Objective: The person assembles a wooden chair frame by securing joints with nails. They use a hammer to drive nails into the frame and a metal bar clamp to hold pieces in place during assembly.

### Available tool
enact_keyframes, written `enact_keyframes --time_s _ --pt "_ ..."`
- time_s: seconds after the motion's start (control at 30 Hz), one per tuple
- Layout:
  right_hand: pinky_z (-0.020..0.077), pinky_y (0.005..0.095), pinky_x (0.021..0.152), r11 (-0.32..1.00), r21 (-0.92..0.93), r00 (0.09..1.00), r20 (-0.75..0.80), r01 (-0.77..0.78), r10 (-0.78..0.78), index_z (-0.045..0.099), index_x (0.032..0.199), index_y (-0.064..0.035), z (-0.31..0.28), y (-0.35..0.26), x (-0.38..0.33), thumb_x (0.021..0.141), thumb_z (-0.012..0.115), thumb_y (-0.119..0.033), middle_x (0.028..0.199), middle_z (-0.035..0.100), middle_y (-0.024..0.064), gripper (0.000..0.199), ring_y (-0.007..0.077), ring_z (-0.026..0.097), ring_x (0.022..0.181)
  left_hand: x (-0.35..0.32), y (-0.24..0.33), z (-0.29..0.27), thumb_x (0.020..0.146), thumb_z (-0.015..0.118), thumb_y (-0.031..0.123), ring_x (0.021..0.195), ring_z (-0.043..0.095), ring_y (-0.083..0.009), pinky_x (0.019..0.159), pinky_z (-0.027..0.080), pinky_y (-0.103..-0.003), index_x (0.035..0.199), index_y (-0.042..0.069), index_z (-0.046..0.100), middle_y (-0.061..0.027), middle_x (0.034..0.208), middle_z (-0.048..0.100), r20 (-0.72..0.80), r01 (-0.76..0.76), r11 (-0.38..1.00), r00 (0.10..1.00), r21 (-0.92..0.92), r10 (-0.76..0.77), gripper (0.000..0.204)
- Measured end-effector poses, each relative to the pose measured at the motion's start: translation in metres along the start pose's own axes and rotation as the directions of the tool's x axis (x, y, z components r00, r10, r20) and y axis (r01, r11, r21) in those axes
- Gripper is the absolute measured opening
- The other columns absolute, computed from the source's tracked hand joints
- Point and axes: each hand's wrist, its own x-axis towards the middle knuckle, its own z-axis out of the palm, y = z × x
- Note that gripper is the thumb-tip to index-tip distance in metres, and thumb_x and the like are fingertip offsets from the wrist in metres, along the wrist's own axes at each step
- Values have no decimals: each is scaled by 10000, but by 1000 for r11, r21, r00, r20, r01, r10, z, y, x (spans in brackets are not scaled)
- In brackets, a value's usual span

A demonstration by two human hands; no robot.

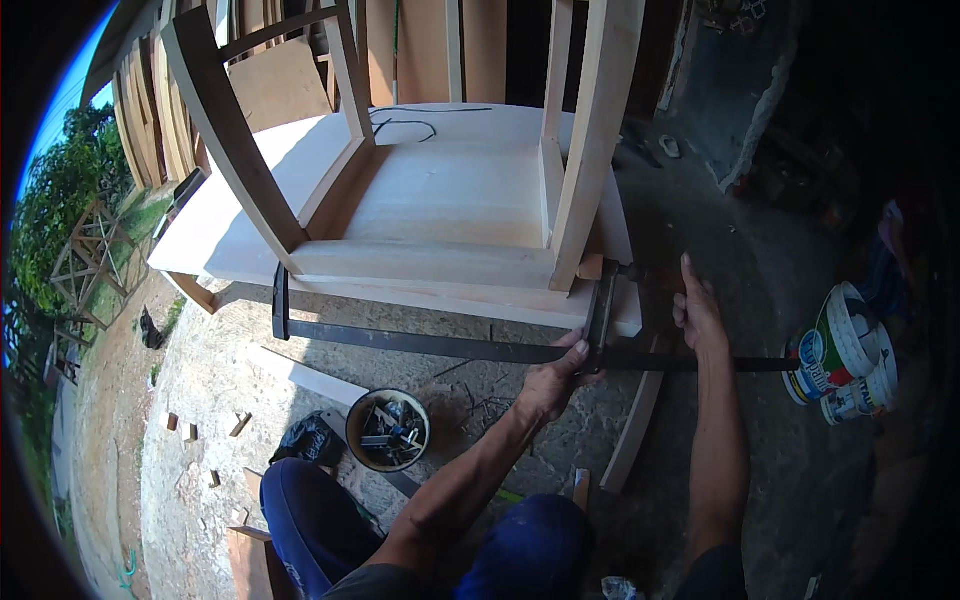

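Note:
An unfinished wooden frame with upright legs [590,150] stands upside down on a pale wooden board. Along its near rail [430,268] runs a long dark bar clamp [430,343]. The clamp's fixed jaw [281,303] sits at the frame's left corner, and its sliding jaw [599,312] is by the right leg. A small wood block [591,267] lies between that leg and the clamp's screw. My left hand [553,384] is closed around the bar at the sliding jaw. Beside the screw's dim handle, my right hand [703,312] has its index finger stretched up; its other fingers are partly curled.
The pale board [215,235] lies under the frame. A bucket of dark metal pieces [388,430] and a black plastic bag [310,440] sit near my knees. Paint buckets [845,345] stand at right. Wood offcuts [240,425] and a long strip [632,430] lie on the floor.

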Motion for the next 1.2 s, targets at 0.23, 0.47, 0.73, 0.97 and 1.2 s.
enact_keyframes --time_s 0.23,0.47,0.73,0.97,1.2 --pt "510 458 914 90 -696 525 443 712 -727 595 1178 -68 15 -11 -27 834 764 -130 1104 675 156 389 380 627 1101 2 1 -9 1044 600 250 1157 634 -207 1007 553 -452 1447 59 501 -83 1242 650 4 3 1000 1000 -14 -3 457" --pt "541 493 840 176 -832 807 422 525 -414 721 992 -92 34 -37 -5 781 802 -187 913 737 181 245 396 703 980 3 2 -8 1044 602 256 1170 613 -194 1036 525 -450 1462 83 499 -57 1256 644 -4 26 999 1000 -39 -26 465" --pt "545 516 839 164 -797 795 513 582 -324 680 990 -46 37 -48 -3 754 764 -129 959 732 192 263 393 698 1011 2 7 -20 1045 600 250 1203 600 -211 1048 518 -465 1457 93 508 -64 1265 640 21 41 999 999 -17 -41 451" --pt "542 554 799 76 -838 764 451 541 -462 647 957 -54 42 -30 -9 821 672 -161 916 721 235 174 461 693 917 0 5 -19 1043 606 259 1205 602 -208 1044 520 -461 1469 87 494 -74 1286 634 13 31 999 999 -25 -31 472" --pt "535 561 815 119 -805 770 496 581 -401 677 930 -65 30 -33 -3 851 669 -203 970 726 217 159 456 687 957 4 -2 -18 1051 595 261 1211 596 -200 1042 519 -455 1478 91 484 -55 1312 621 15 64 998 998 -28 -63 473"
